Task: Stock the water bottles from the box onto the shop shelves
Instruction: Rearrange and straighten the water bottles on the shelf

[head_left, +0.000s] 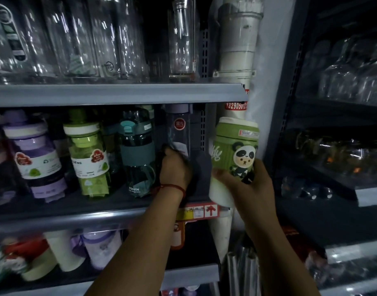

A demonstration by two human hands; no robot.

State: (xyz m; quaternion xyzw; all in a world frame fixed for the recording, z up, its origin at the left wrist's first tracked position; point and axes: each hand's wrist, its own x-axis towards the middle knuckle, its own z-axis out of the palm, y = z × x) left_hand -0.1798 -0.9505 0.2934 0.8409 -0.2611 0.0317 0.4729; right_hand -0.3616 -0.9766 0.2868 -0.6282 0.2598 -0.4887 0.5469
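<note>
My right hand grips a green and white bottle with a panda picture, upright, just right of the middle shelf's end. My left hand reaches into the middle shelf and curls round the lower part of a tall clear bottle with a purple cap. To its left on that shelf stand a dark teal bottle, a green bottle and a purple bottle. No box is in view.
The upper shelf carries several clear glass bottles. A white pipe runs down beside the shelf end. The lower shelf holds cream and purple bottles. A dark rack with glassware stands on the right.
</note>
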